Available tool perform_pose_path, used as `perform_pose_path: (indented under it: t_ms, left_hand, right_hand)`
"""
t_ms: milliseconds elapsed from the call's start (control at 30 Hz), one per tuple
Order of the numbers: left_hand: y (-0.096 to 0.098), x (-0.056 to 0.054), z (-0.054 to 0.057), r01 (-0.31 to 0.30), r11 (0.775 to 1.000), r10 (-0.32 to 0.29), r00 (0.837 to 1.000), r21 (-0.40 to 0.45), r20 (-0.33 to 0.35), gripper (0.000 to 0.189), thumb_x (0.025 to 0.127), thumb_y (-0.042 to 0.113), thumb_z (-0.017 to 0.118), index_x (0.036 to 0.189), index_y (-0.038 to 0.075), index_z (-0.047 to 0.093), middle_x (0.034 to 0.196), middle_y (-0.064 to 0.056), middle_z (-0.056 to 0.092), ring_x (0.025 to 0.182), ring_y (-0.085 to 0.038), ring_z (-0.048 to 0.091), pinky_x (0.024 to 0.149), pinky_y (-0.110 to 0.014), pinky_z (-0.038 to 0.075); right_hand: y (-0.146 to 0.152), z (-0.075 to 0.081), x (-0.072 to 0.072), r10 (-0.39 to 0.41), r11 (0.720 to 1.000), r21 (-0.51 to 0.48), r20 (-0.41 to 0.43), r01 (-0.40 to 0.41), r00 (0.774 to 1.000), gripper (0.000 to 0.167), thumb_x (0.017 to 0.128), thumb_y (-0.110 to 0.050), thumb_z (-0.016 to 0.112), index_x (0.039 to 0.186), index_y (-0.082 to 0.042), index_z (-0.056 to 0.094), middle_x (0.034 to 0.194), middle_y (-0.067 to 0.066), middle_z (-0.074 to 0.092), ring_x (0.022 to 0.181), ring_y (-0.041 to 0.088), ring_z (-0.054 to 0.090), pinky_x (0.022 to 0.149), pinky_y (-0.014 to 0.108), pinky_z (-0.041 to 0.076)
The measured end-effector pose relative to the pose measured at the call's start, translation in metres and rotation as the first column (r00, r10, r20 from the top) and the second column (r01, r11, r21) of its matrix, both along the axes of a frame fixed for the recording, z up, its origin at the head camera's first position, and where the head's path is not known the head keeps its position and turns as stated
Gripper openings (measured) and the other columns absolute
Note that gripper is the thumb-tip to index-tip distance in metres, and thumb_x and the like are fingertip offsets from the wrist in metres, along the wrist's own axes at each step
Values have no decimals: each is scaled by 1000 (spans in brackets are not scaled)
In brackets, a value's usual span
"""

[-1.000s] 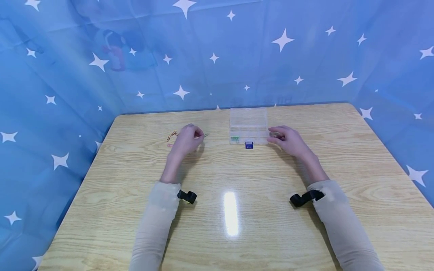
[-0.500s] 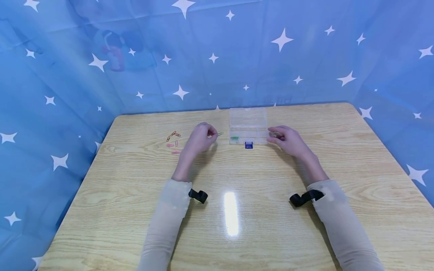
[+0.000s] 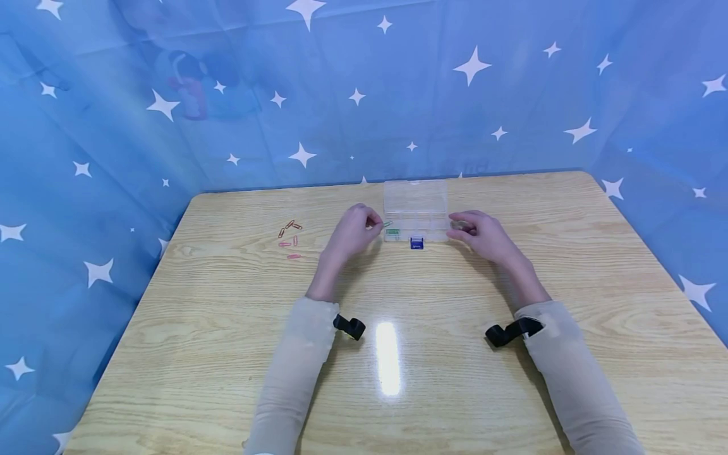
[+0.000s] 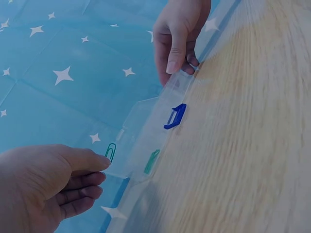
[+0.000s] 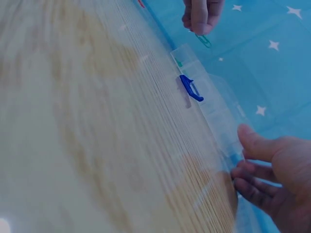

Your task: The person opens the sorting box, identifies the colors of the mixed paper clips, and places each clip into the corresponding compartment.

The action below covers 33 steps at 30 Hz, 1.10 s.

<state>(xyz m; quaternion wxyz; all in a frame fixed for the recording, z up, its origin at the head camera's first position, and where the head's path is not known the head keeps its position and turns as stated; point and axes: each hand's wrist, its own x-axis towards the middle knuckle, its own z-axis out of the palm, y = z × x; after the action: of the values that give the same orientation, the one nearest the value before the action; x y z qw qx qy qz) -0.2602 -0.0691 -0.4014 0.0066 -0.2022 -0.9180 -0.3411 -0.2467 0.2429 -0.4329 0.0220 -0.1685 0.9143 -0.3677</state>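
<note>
A clear plastic compartment box [image 3: 416,197] lies near the table's far edge with its lid raised back. Blue latch [image 3: 417,242] sticks out at its front. Green paper clips [image 3: 392,232] lie in its front left compartment. My left hand [image 3: 355,230] pinches another green paper clip [image 4: 111,153] between thumb and forefinger, just over the box's left end. At the opposite end, my right hand [image 3: 483,234] holds the box's side, thumb at the near corner and fingers farther back; in the right wrist view the thumb [image 5: 255,143] touches the box's edge.
Left of the box lie loose paper clips on the wooden table [image 3: 227,328]: a red-brown group [image 3: 290,224] and pink ones [image 3: 294,256] nearer. A blue star-patterned cloth [image 3: 364,126] hangs right behind the table's far edge.
My left hand has carried the green paper clip rightward from beside the loose clips to the box's left end. The right hand and the box have stayed in place.
</note>
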Motion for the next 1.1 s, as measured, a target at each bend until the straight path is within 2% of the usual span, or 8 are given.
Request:
perform_pose_path:
  t_ms: [167,367,633,900,1100]
  left_hand:
    - [8,0,-3,-5,1000,5,1000,-6,8,11,97,4,63,101,-1,72,102,-10,64,93,-20,60,81,-26,53]
    - [14,0,-10,-19,1000,19,1000,3,-15,11,96,3,64,101,-2,72,102,-11,64,94,-21,61,82,-26,53]
    - [16,-2,-17,11,999,-10,1000,36,-25,13,98,5,63,103,-2,73,103,-12,65,94,-22,61,81,-28,53]
    - [10,-1,-14,5,998,-5,1000,69,12,15,98,8,64,108,0,72,106,-10,64,98,-20,60,86,-29,52]
    - [-1,1,-8,5,998,-5,1000,67,-1,14,98,8,65,107,1,72,106,-10,64,98,-22,60,86,-31,52]
  right_hand:
    - [1,0,0,-1,1000,0,6,1,1000,54,102,-31,62,144,2,52,139,25,51,112,38,58,89,52,51]
    - [1,-1,-1,1,1000,-5,6,-1,1000,55,102,-31,62,144,2,52,139,25,51,113,39,58,90,53,51]
    - [1,-1,-1,-2,1000,-5,7,2,1000,55,102,-31,62,144,1,52,138,25,52,113,38,58,90,52,50]
    - [2,1,0,1,1000,0,0,-1,1000,54,102,-30,61,144,2,51,137,25,52,111,38,58,89,52,50]
    - [2,-3,-2,1,1000,-6,-4,-1,1000,54,102,-31,62,144,1,52,136,24,53,108,36,60,87,50,51]
